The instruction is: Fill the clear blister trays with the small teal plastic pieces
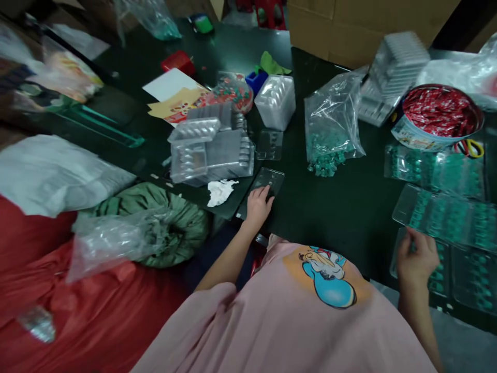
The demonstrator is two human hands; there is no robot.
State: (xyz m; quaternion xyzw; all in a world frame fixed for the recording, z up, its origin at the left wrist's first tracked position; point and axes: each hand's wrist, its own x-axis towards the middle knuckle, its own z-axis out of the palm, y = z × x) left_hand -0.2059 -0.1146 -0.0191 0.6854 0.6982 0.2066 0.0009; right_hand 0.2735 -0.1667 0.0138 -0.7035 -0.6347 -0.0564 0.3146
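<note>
My left hand lies on a clear plastic blister tray near the table's front edge, its fingers slightly bent and apart. On the right, my right hand is closed, thumb and fingertips together, over the left end of a tray with green pieces. Whether anything is pinched there is hidden. Just behind that hand is another clear tray filled with small green pieces, and behind it one more filled tray. Another clear tray lies beyond my left hand.
Stacked clear trays and a crumpled white tissue are left of my left hand. A clear bag of green pieces lies mid-table. A round tin of red packets, yellow-handled scissors and upright tray stacks stand further back.
</note>
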